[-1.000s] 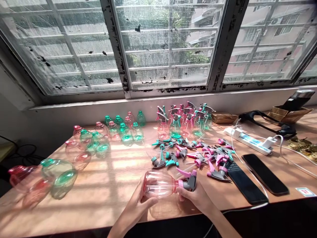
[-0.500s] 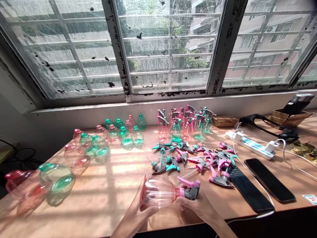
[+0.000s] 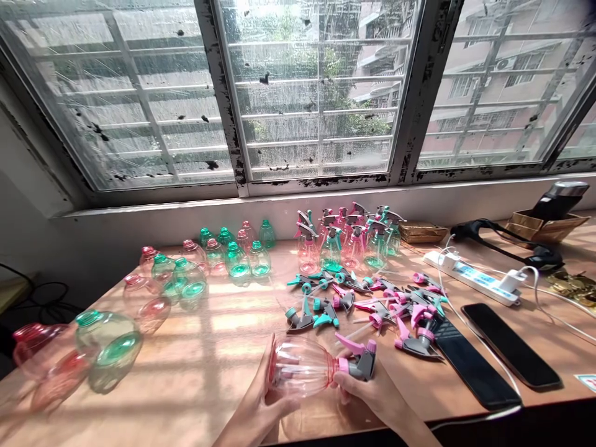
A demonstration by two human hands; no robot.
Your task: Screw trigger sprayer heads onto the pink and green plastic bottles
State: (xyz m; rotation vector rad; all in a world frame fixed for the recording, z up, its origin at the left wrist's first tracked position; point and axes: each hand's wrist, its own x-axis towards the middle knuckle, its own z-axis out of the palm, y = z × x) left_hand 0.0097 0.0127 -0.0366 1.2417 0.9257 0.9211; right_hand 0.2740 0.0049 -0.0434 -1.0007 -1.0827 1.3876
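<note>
A clear pink spray bottle (image 3: pixel 302 366) lies on its side in the air near the table's front edge. My left hand (image 3: pixel 261 394) is wrapped around its base end. At the neck, my right hand (image 3: pixel 367 388) grips the pink-and-grey trigger sprayer (image 3: pixel 358 359), thumb against the pink collar; some of its fingers are hidden behind. The sprayer sits on the bottle's mouth, its trigger pointing up and away. Just beyond the bottle, loose trigger sprayers (image 3: pixel 335 304) in pink, green and grey lie in a heap.
Open pink and green bottles (image 3: pixel 112 341) stand along the left. Bottles fitted with sprayers (image 3: pixel 354 248) are grouped by the window wall. Two phones (image 3: pixel 510 344), a power strip (image 3: pixel 470 276) with white cables, a black strap (image 3: pixel 507 242) and a cardboard box (image 3: pixel 544 226) lie right.
The view has tilted up slightly, so the scene sits a little lower. Both hands keep their hold on the bottle and sprayer, with only slight finger movement at the collar.
</note>
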